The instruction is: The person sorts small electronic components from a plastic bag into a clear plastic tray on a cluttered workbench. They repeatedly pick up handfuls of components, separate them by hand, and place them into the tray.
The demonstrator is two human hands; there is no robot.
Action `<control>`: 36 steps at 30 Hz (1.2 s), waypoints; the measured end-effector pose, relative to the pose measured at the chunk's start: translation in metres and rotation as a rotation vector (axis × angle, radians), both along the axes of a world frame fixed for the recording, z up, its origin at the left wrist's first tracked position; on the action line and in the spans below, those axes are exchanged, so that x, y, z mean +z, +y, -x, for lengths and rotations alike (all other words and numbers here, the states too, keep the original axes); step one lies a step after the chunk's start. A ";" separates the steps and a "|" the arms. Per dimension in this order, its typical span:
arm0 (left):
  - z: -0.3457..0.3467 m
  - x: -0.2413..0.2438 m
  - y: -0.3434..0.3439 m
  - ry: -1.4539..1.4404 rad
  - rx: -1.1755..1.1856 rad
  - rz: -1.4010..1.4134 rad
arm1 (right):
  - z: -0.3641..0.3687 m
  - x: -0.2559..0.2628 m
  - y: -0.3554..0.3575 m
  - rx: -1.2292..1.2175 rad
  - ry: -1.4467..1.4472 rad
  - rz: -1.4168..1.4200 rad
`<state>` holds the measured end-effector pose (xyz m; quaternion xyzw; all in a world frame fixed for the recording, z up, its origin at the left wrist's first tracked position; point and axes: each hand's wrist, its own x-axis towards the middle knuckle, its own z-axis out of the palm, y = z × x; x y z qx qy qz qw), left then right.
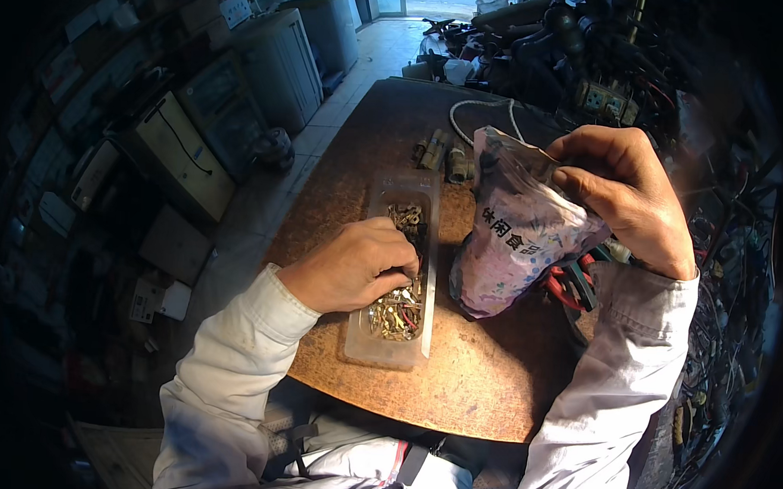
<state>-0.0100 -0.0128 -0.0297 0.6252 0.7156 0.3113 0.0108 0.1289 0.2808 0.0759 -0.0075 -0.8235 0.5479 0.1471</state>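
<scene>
A long translucent plastic tray stands on the wooden table, filled with small brass-coloured metal terminals. My left hand reaches over its left wall, thumb and fingers drawn together among the metal parts. Whether anything is between those fingertips is hidden. To the tray's right a pink printed plastic bag stands upright, bulging with contents I cannot see. My right hand pinches the bag's top edge at its right side, beside the mouth. The bag bears large dark printed characters.
Behind the tray lie dull brass cylindrical fittings and a looped white cord. Red-and-dark-green tool handles lie right of the bag. Cables and machine parts crowd the far right; cabinets line the left across a tiled floor.
</scene>
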 end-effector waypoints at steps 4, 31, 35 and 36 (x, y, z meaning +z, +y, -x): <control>-0.001 0.001 0.000 0.025 0.036 0.038 | -0.001 -0.003 -0.001 -0.026 0.034 0.019; -0.004 0.008 0.000 -0.081 0.078 0.113 | -0.003 -0.002 -0.006 -0.042 0.064 0.008; -0.001 0.007 0.000 -0.330 0.105 0.003 | -0.003 -0.009 -0.003 -0.030 0.104 0.044; -0.001 0.013 -0.001 -0.422 0.112 0.023 | -0.002 -0.009 -0.003 -0.025 0.108 0.055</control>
